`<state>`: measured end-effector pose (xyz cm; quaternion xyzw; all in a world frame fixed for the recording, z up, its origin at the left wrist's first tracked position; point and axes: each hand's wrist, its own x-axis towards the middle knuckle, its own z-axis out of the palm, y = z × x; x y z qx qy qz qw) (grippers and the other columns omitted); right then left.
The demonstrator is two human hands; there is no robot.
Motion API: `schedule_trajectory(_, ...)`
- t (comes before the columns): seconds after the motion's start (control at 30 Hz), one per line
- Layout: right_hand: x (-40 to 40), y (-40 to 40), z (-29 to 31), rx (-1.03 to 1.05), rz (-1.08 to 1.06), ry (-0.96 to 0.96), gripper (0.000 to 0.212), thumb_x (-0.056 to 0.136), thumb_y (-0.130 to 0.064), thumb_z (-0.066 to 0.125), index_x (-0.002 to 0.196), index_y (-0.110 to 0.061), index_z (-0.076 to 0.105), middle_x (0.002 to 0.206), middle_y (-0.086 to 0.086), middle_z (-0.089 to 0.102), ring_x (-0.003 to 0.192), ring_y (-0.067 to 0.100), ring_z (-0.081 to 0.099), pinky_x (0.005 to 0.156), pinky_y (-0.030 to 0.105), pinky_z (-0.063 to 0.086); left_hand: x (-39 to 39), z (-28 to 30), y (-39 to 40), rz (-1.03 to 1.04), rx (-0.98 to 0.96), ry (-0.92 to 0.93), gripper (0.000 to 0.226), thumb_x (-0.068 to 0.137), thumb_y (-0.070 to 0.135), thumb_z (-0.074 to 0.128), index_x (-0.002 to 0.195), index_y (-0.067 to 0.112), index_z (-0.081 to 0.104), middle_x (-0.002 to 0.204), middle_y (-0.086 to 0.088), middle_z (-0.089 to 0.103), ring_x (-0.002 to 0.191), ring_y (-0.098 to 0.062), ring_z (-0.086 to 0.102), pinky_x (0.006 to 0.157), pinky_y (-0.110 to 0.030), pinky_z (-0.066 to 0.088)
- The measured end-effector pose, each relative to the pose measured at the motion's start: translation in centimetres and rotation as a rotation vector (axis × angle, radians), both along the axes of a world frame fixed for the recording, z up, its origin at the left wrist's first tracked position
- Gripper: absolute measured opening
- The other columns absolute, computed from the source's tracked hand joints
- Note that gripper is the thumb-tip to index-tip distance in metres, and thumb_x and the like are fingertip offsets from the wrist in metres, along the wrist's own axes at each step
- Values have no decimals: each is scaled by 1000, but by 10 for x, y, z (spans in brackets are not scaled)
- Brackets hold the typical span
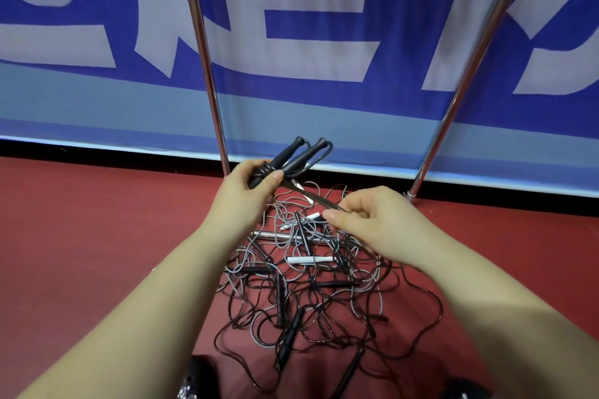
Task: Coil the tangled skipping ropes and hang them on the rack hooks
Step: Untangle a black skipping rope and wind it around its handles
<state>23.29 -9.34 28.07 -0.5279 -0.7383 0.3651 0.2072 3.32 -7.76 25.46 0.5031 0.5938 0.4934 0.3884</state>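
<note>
- My left hand gripped 2 black handles with cord wound round them, fingers curled tight, above the tangled ropes on the red floor.
- My right hand pinched the taut cord.
- I judged steady tension and close, even turns mattered most; the rack poles stood just behind.

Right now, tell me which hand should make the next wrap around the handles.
Right. The right hand pinches the taut cord, free to circle, while the left hand grips the paired black handles steady.
</note>
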Motion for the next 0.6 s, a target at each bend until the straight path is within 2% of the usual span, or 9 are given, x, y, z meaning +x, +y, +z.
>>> schedule_trajectory(0.07, 2, -3, 0, 107, 38, -61, 26, 87, -40, 63, 74, -17, 65, 55, 0, 49, 49, 7, 39, 50, 24, 31, -2, -5, 1, 13, -50, 50, 28, 93, 29, 59, 116, 16, 51, 85, -1, 60, 63, -9, 54, 56, -23, 44)
schedule_trajectory(0.13, 3, -7, 1, 160, 57, -64, 19, 87, -38, 64, 76, -22, 66, 58, -2, 54, 50, 4, 41, 49, 19, 30, -1, -8, 1, 0, -85, 110, 27, 94, 32, 57, 114, 17, 49, 90, -1, 62, 71, -15, 56, 69, -34, 49)
schedule_trajectory(0.17, 4, -9, 2, 185, 56, -62, 17, 86, -37, 65, 76, -23, 65, 56, -4, 53, 50, 4, 42, 49, 18, 30, 1, -9, 1, -13, -101, 146, 25, 95, 33, 55, 114, 17, 50, 91, -1, 62, 73, -16, 57, 73, -35, 48)
schedule_trajectory(0.3, 12, -5, 3, 242, 0, -32, 15, 83, -34, 69, 71, -26, 65, 59, -2, 57, 52, 5, 44, 56, 30, 39, 7, -11, -1, -111, -155, 284, 22, 95, 34, 55, 113, 22, 50, 95, -6, 65, 76, -19, 58, 78, -41, 50)
schedule_trajectory(0.43, 19, 1, 2, 297, -44, -51, 18, 82, -31, 70, 68, -35, 59, 57, -12, 51, 55, 1, 47, 54, 25, 32, 14, -9, -7, -287, -189, 441, 18, 92, 37, 59, 103, 27, 49, 98, -6, 68, 83, -33, 64, 80, -45, 51)
schedule_trajectory(0.5, 22, 5, 1, 316, -61, -46, 7, 82, -31, 70, 77, -32, 67, 63, -15, 55, 59, 1, 49, 58, 24, 35, 16, -6, -8, -368, -187, 418, 17, 90, 34, 63, 101, 28, 52, 95, -3, 69, 81, -31, 62, 82, -43, 50)
schedule_trajectory(0.53, 24, 6, 1, 311, -68, -35, 4, 82, -32, 70, 80, -28, 69, 66, -14, 59, 61, 1, 51, 60, 26, 38, 16, -6, -9, -414, -191, 392, 16, 89, 31, 64, 100, 29, 53, 95, -3, 69, 77, -25, 60, 82, -41, 49)
schedule_trajectory(0.6, 29, 10, -4, 267, -72, -23, 13, 81, -37, 70, 81, -24, 72, 71, -9, 66, 66, 5, 56, 65, 31, 45, 18, -5, -12, -525, -206, 343, 16, 88, 26, 67, 97, 35, 57, 96, -4, 69, 80, -15, 59, 87, -39, 48)
